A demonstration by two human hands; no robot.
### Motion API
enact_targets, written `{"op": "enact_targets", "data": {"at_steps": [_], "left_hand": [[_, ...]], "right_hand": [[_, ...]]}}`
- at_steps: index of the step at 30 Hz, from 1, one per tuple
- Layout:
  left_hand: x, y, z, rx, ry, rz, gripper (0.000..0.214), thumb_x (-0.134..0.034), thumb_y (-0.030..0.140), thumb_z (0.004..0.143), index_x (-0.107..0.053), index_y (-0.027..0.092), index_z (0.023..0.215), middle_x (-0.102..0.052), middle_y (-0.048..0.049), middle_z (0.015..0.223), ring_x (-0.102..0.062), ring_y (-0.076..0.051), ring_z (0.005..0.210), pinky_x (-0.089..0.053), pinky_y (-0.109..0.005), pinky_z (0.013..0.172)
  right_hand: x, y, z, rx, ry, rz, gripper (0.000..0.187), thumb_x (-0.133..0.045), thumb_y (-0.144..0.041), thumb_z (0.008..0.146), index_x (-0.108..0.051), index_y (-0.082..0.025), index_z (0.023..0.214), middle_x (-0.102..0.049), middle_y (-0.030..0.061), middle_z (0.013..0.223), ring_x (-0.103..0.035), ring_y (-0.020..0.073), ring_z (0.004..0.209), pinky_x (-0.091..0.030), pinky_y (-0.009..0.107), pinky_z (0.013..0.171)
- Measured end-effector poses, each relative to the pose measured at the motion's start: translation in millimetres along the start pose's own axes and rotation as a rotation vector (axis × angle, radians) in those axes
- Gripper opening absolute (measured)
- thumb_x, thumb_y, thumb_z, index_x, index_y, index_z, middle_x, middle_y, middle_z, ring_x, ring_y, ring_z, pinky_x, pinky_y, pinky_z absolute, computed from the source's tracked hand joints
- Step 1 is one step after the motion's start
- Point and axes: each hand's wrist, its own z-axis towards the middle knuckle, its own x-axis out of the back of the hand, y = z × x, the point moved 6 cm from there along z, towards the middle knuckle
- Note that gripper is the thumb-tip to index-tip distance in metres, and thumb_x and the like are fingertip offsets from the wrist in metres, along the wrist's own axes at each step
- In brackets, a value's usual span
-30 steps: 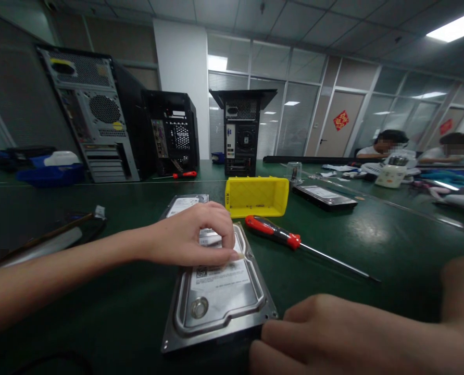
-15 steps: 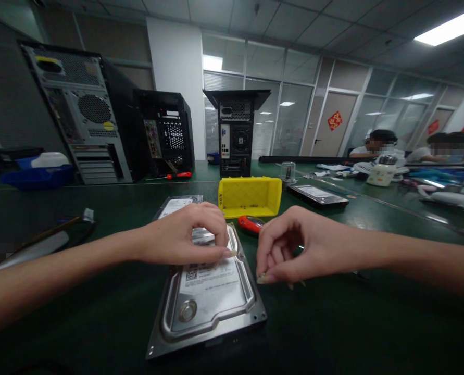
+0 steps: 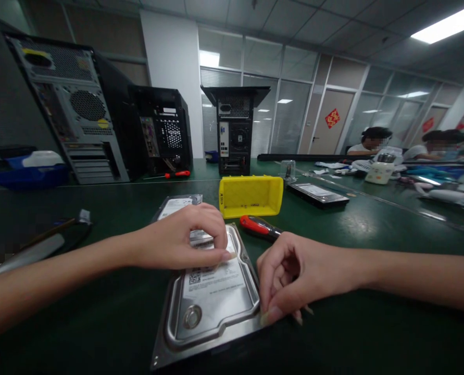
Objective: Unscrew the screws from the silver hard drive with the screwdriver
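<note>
A silver hard drive point(image 3: 220, 307) with a white label lies on the dark green table, its near end towards me. Over its upper part, my left hand point(image 3: 192, 237) is closed, thumb and index tips together above the label. Whether a small thing is between them I cannot make out. My right hand point(image 3: 290, 281) is pinched at the drive's near right corner, thumb and forefinger tips touching the edge there. Anything in that pinch is too small to see. Behind the right hand lies a red and black screwdriver handle point(image 3: 259, 227), its far end hidden by the hand.
A yellow bin point(image 3: 251, 212) stands on its side beyond the drive. A second hard drive point(image 3: 179, 202) is partly behind my left hand, another drive point(image 3: 320, 194) at right. Computer cases point(image 3: 235, 135) line the back, with a red screwdriver point(image 3: 183, 174) before them. People sit far right.
My right hand has moved down and towards me, from beside the drive to its near right corner. More of the screwdriver handle shows. My left hand has stayed nearly still.
</note>
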Motion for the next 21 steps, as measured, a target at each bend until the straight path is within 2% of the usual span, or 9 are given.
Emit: {"op": "enact_targets", "data": {"at_steps": [6,12,21], "left_hand": [[-1.2,-0.2,-0.5,-0.001,0.006,-0.009,0.020,-0.062,0.020,0.085,-0.062,0.015,0.066,-0.064,0.0023,0.072,-0.059,-0.012,0.073,-0.038,-0.029,0.088],[-1.0,1.0,-1.0,0.006,0.001,-0.003,0.020,-0.062,0.020,0.085,-0.061,0.015,0.065,-0.064,0.0023,0.071,-0.058,-0.012,0.072,-0.038,-0.031,0.089],[-1.6,2.7,-0.2,-0.003,0.010,0.003,0.020,-0.062,0.019,0.085,-0.061,0.015,0.065,-0.064,0.0024,0.070,-0.058,-0.012,0.072,-0.039,-0.031,0.089]], "right_hand": [[0.7,2.2,0.3,0.071,0.008,-0.036,0.039,-0.072,-0.030,0.063,-0.067,-0.002,0.089,-0.061,0.0048,0.079,-0.055,-0.0021,0.053,-0.046,0.006,0.048],[1.3,-4.8,-0.5,0.222,-0.015,-0.060,0.032,-0.069,-0.024,0.066,-0.067,0.000,0.087,-0.064,0.0090,0.086,-0.058,-0.0009,0.058,-0.048,0.005,0.050],[7.4,-11.2,-3.4,0.347,-0.062,-0.249,0.037,-0.066,-0.023,0.070,-0.067,-0.002,0.100,-0.067,0.0117,0.092,-0.061,-0.0021,0.062,-0.049,0.003,0.059]]}}
